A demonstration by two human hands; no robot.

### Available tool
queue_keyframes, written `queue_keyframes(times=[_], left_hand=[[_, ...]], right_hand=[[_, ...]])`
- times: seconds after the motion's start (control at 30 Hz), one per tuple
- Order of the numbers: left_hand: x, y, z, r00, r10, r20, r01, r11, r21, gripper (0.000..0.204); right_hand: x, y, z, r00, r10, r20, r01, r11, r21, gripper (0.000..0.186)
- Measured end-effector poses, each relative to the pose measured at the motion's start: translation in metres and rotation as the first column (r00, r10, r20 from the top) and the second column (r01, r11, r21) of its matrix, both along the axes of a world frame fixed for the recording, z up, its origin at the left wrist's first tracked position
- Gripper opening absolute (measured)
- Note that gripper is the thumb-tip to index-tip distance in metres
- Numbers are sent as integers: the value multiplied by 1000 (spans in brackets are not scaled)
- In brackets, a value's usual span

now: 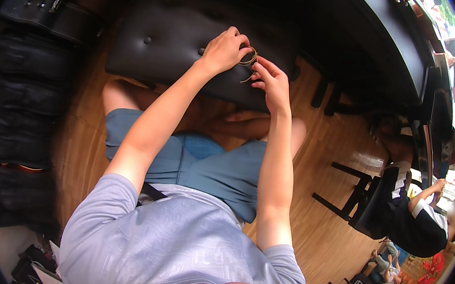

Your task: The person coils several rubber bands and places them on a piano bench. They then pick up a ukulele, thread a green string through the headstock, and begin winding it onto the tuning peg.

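A small coil of thin golden wire [245, 63] is stretched between my two hands, above the black padded bench top. My left hand [225, 48] pinches the coil's upper left side between thumb and fingers. At the coil's right side, my right hand [271, 81] has its thumb and forefinger closed on the wire, while the other fingers curl loosely below. One loose end hangs down by the right fingertips. The exact kind of wire is too fine to make out.
I sit cross-legged on a wooden floor [305, 250] against the black tufted bench [164, 58]. Black cases [31, 60] are stacked at the left. A long black piano-like body [398, 43] stands at the right, and a person in black and white [418, 223] sits on a stool beyond.
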State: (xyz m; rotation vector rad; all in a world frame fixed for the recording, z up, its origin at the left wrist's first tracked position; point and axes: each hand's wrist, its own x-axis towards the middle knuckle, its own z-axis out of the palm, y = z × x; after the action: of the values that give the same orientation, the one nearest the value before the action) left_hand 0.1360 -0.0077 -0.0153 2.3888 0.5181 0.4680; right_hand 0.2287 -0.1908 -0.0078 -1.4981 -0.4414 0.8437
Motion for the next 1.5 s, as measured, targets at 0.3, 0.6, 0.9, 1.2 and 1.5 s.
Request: queue_keyframes(times=[0.3,0.6,0.9,1.2,1.5], left_hand=[[-9,-18,-19,919,171,354,-195,980,33,13],[-8,-15,-23,944,93,318,-162,966,200,31],[-7,-15,-24,925,139,353,-176,981,75,25],[-19,-13,-9,961,118,251,-57,970,-237,32],[-23,-5,-14,975,-11,223,46,988,-149,62]], right_hand=[[-12,-15,3,981,121,-152,-105,988,109,31],[-2,-15,-26,976,-3,-219,65,959,277,25],[-9,21,-4,992,-112,-64,123,971,206,25],[-15,19,-22,983,-184,-11,180,946,270,22],[-19,19,-23,971,-237,3,229,938,259,29]])
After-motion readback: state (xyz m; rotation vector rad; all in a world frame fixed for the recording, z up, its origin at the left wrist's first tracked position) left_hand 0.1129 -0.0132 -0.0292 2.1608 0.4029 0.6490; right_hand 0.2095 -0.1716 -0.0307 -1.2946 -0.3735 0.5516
